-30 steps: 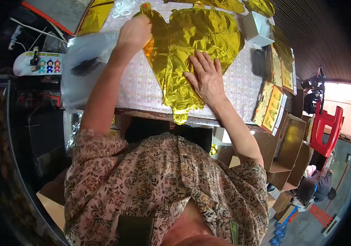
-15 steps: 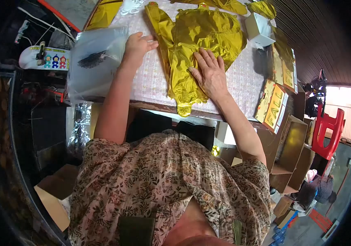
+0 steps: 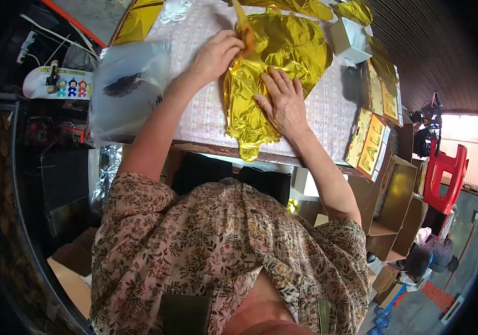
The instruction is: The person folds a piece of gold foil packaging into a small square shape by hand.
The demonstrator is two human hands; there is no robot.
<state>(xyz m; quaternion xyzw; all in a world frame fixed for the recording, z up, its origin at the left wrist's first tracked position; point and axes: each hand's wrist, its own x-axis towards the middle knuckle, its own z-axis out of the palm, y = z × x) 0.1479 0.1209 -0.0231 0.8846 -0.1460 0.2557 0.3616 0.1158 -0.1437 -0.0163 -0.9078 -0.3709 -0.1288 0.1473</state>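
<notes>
A deflated gold foil balloon (image 3: 289, 42), shiny and wrinkled, lies flat on the table in front of me. My left hand (image 3: 216, 56) is at its left edge, fingers curled round a strip of foil that is lifted and partly folded inward. That strip is blurred, and my fingertips are partly hidden by it. Flat on the balloon's middle rests my right hand (image 3: 284, 103), fingers stretched out and pressing the foil down. The balloon's narrow tail (image 3: 248, 152) hangs at the table's near edge.
On the left lies a stack of clear plastic bags (image 3: 130, 106). A white box (image 3: 350, 42) stands at the right, near printed cardboard boxes (image 3: 370, 145). More gold foil (image 3: 294, 6) lies at the back. A patterned cloth (image 3: 197, 120) covers the table.
My left hand has moved right, from beside the balloon onto its left edge, and the left flap has been lifted and turned inward. My right hand stays pressed on the foil.
</notes>
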